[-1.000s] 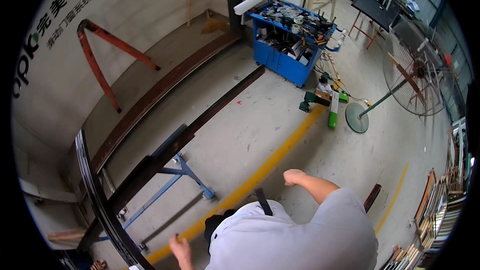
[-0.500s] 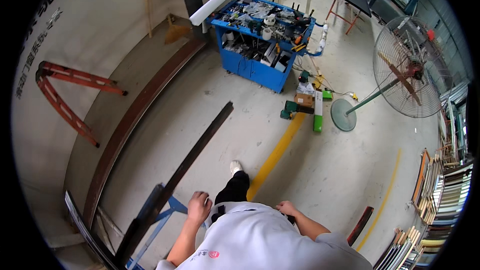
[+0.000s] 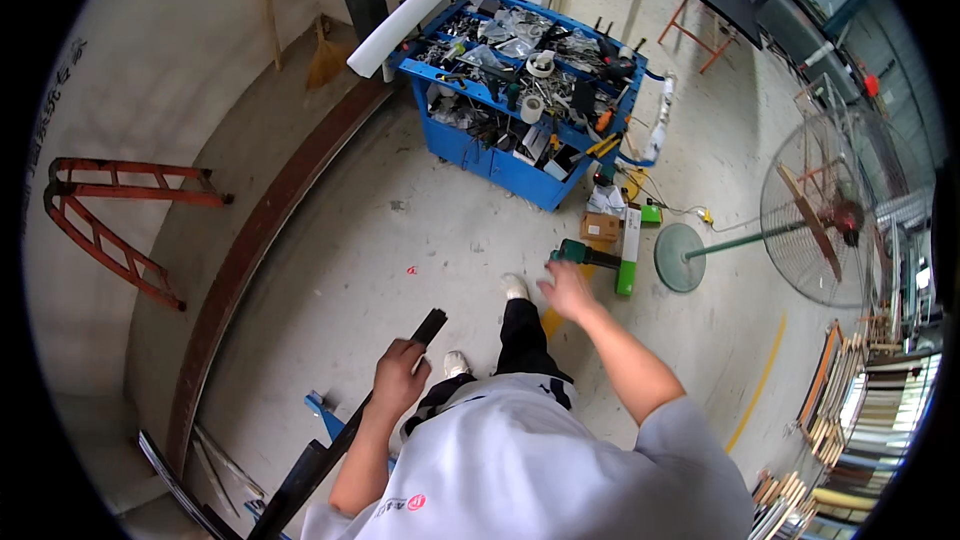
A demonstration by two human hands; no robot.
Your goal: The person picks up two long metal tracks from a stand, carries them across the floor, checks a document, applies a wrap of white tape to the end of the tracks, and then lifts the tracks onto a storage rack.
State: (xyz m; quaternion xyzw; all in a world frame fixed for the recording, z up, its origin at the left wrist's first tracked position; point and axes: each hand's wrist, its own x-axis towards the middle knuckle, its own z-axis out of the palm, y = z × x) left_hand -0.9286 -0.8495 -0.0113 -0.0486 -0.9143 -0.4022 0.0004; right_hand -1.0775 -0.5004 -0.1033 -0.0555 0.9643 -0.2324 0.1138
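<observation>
My left hand (image 3: 400, 378) hangs over a long dark bar (image 3: 432, 326), hiding part of it. Its fingers are loosely bent with the thumb apart; no grip on the bar shows, and whether they touch is unclear. Blue supports (image 3: 322, 414) stand beside the bar at the lower left. Stretched forward, my right hand (image 3: 567, 290) is open, fingers bent and apart, with nothing seen in it. Past its fingertips in the picture, a green and black cordless power tool (image 3: 572, 251) lies on the floor, partly covered by the hand.
Ahead stands a blue tool cart (image 3: 480, 156) crowded with tools and hardware. A pedestal fan (image 3: 820, 210) is at right, near floor boxes (image 3: 628, 250). An orange ladder (image 3: 130, 230) leans left by a curving brown beam (image 3: 240, 270). Profile racks (image 3: 850, 410) line the right.
I have stepped forward, so the cart looks nearer. My right hand has swung up and ahead from my side. My left hand now overlaps the dark bar's far end.
</observation>
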